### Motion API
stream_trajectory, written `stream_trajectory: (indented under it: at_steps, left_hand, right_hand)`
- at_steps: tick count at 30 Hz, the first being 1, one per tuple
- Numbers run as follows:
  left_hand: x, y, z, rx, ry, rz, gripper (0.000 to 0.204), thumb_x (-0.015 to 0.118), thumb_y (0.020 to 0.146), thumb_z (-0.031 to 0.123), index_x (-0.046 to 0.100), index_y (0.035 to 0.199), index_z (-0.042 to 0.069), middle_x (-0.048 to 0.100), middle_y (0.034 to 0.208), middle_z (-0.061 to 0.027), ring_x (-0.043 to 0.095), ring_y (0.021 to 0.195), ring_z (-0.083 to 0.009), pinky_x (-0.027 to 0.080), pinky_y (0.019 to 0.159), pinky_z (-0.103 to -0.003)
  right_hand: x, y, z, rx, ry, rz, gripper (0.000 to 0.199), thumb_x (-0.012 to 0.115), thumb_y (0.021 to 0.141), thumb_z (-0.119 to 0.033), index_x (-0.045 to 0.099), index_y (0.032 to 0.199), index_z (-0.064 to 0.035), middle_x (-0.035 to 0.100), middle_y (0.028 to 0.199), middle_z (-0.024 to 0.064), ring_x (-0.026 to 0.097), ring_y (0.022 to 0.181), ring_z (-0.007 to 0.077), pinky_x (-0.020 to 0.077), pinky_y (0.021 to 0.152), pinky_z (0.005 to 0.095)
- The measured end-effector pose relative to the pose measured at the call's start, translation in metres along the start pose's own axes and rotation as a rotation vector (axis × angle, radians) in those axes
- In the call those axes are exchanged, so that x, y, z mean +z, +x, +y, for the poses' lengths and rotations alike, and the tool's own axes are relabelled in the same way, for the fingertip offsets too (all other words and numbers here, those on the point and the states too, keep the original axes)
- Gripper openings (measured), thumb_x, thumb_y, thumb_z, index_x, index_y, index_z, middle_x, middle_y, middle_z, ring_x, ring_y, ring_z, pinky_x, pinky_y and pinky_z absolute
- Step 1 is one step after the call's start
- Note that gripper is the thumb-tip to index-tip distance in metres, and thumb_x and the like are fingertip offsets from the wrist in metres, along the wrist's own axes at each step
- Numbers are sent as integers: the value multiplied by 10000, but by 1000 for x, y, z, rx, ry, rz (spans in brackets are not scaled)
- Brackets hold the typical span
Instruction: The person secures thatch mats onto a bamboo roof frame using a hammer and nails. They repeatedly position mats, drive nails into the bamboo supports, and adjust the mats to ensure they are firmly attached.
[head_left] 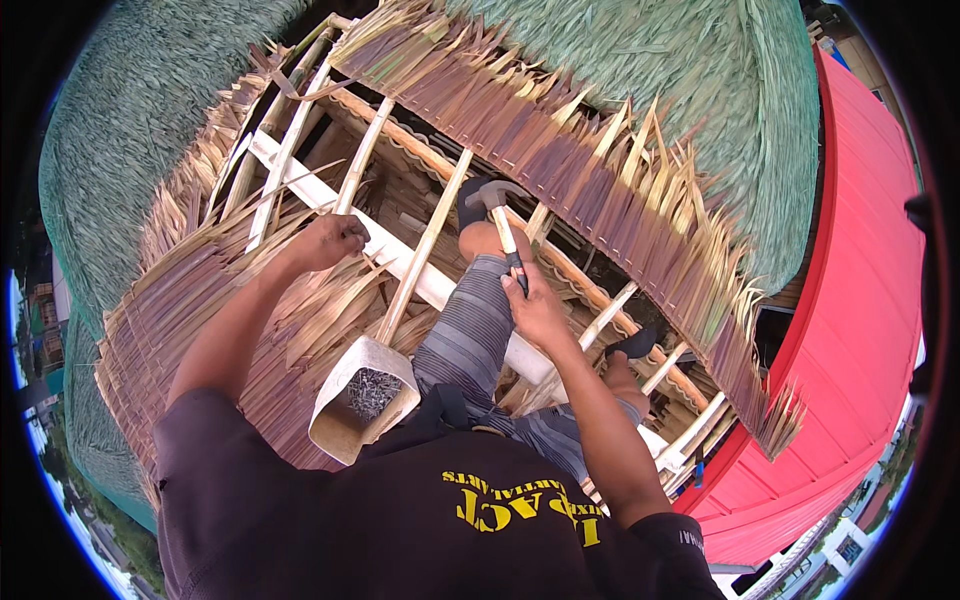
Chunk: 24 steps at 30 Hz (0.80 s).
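As is shown in the head view, the work can be judged partly done: layered brown thatch (200, 310) has been laid at the lower left, and a fringed thatch panel (560, 170) is set across the upper side, while the wooden slats (432, 235) between them are left largely uncovered. The hammer (505, 232) is gripped by its handle in the closed right hand (537, 312). The left hand (330, 242) is held half curled near the slats; whether anything is pinched there cannot be told. Nails (372, 393) are kept in an open container (338, 425).
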<state>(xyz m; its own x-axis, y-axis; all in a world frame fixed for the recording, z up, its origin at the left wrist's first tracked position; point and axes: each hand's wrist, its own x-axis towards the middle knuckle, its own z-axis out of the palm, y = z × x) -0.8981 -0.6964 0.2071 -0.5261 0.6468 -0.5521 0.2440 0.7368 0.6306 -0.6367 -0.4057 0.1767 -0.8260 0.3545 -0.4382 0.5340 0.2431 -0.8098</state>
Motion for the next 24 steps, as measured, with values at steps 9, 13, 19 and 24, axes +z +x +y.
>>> stream_trajectory:
  at_steps: [9,13,19,24]
  left_hand:
    - [148,-195,85,36,900,-288,282,525,932,101,574,1186,-10,708,1004,-195,738,859,-342,607,703,-418]
    - [185,-192,52,44,790,-42,308,523,933,96,552,1229,17,663,1112,-214,727,860,-367,601,690,-466]
    - [181,-212,59,79,662,23,214,566,942,168,622,1125,73,678,1112,-174,724,873,-372,590,745,-478]
    - [162,-221,81,93,258,156,152,611,991,181,590,1032,36,701,939,-127,714,826,-295,552,711,-408]
  right_hand:
    - [30,-110,-1,-55,53,-100,423,582,1012,-378,528,1203,-4,665,1064,284,620,1045,498,488,879,510]
    - [33,-123,-5,-216,-3,-46,418,570,1014,-376,526,1222,-15,663,1070,307,605,1042,529,482,857,540]
    - [35,-137,-11,-238,-49,-49,409,580,1009,-356,516,1247,-29,661,1083,304,611,1052,506,472,855,539]
    - [37,-143,-23,-271,6,2,368,603,998,-333,536,1191,-27,661,995,267,619,974,481,482,820,506]
